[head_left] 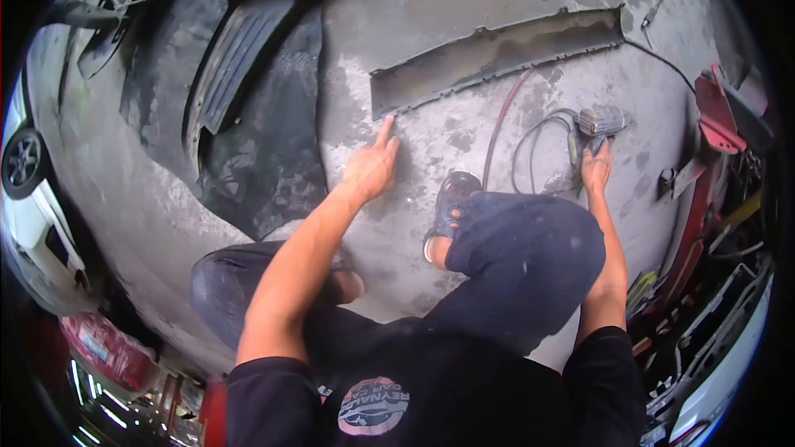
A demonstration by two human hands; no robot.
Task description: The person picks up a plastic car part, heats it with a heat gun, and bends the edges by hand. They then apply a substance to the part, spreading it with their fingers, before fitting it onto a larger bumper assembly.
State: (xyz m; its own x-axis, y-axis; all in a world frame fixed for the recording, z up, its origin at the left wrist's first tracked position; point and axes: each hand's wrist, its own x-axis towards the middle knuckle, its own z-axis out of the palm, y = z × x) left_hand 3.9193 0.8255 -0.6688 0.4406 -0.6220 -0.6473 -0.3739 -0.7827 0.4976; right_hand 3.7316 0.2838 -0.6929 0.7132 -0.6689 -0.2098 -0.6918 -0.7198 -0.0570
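On the concrete floor, the person crouches with both arms stretched forward. Far right, the right hand reaches down to a sander; its fingers lie at the tool's near end, but whether they close around it cannot be told from this angle. Near the middle, the left hand holds nothing: its index finger points out straight while the other fingers curl loosely, the fingertip just short of the near left corner of a long grey trim strip lying flat on the floor. One sander shows, with one red hose and one coiled cord running from it across the floor between the two hands. One sandalled foot is planted between the hands, beside the hose. To the left lies one large dark bumper panel, well apart from the strip. One red stand rises at the right edge. Both arms are bare and nearly straight, the left angled toward the strip, the right running along the bent right knee.
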